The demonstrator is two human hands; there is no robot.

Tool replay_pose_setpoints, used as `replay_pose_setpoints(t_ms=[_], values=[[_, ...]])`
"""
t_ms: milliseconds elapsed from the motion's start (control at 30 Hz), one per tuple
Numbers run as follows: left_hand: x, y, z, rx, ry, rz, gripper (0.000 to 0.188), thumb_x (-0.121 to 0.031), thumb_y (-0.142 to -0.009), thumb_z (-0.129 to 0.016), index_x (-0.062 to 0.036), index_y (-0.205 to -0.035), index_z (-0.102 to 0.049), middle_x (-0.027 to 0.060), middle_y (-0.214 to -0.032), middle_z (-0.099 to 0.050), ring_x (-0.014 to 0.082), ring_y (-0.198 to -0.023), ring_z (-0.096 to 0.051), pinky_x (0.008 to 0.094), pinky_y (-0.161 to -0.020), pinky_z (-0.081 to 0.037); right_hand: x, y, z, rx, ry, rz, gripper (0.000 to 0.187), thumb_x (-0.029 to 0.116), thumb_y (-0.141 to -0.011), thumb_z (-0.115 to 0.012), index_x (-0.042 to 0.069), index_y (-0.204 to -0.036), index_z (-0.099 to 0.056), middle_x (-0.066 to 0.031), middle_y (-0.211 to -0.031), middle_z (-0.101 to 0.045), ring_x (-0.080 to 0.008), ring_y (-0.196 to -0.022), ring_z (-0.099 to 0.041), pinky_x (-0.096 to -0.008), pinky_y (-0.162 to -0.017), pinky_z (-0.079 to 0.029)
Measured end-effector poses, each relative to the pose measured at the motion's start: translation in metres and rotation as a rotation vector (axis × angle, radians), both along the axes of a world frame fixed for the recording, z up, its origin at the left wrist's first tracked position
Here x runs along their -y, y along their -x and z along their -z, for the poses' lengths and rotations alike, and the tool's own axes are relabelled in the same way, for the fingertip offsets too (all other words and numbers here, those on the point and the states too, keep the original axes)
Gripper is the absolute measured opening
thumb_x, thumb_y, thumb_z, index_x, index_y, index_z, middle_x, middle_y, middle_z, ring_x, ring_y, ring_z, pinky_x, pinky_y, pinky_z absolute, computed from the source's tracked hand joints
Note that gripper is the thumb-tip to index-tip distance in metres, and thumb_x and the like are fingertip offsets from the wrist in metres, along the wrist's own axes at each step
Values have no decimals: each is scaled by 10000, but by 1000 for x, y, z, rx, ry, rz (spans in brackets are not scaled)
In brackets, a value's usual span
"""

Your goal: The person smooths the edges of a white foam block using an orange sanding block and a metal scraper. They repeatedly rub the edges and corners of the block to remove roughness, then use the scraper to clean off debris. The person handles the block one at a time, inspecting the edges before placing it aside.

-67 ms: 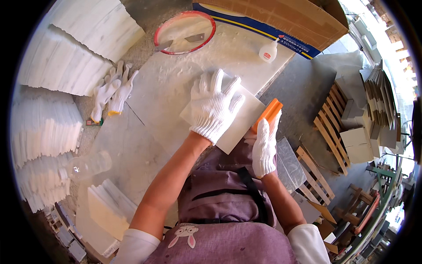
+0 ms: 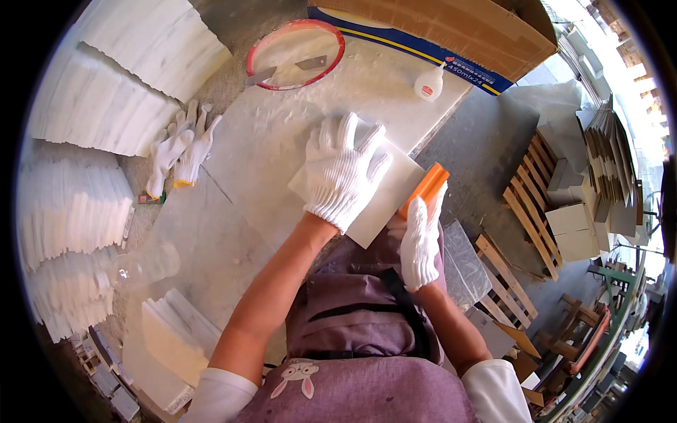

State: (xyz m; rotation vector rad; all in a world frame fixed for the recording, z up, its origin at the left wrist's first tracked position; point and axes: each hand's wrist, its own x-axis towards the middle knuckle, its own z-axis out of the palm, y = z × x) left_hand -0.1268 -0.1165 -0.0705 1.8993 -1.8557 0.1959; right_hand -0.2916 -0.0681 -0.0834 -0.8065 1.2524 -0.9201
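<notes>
A pale square tile (image 2: 383, 185) lies on the stone slab, one edge reaching out over my lap. My left hand (image 2: 345, 163), in a white knitted glove, presses flat on it with the fingers spread. In my right hand (image 2: 421, 243), gloved the same way, is an orange block-shaped tool (image 2: 427, 189) held against the tile's right edge. The thumb lies along its near side; the other fingers are mostly hidden. The tool's face toward the tile cannot be seen.
Stacked white tiles (image 2: 74, 197) line the left, with spare gloves (image 2: 176, 148) beside them. A red-rimmed round tray (image 2: 251, 53), a small white bottle (image 2: 429, 83) and a cardboard box (image 2: 451, 32) stand at the far side. Wooden pallets (image 2: 530, 204) lie on the right.
My right hand and the orange tool have slid slightly toward me and to the left along the tile's edge. The left hand and tile have stayed in place.
</notes>
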Motion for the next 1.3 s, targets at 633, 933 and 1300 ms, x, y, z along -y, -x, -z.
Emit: replay_pose_setpoints(t_ms=[633, 933, 1300], values=[[0, -2, -1, 39, 16, -8, 430, -399, -826, -663, -208, -1210, -660, 158, -1249, -535, 416, -1132, -494, 540, -950, -403, -7, 2, -29, -161, -116, -65, 532, 290, -1017, -512, 18, -1435, -327, -146, -1075, -643, -175, -909, -645, -278, -766, -505], [1, -1, -2, 34, 9, -8, 432, -411, -822, -663, -206, -1202, -664, 156, -1239, -538, 416, -1132, -485, 538, -955, -397, -11, 0, -5, -95, 1, -22, 718, 475, -985, -512, 106, -1519, -207, 5, -808, -566, -69, -632, -506, -226, -575, -436], [-1, 0, -7, 11, -53, 9, 433, -391, -844, -669, -196, -1230, -645, 161, -1281, -519, 426, -1158, -487, 538, -972, -399, -11, 2, -3, -161, 101, -84, 782, 544, -960, -505, 139, -1529, -155, -15, -901, -504, -45, -621, -455, -189, -522, -379]])
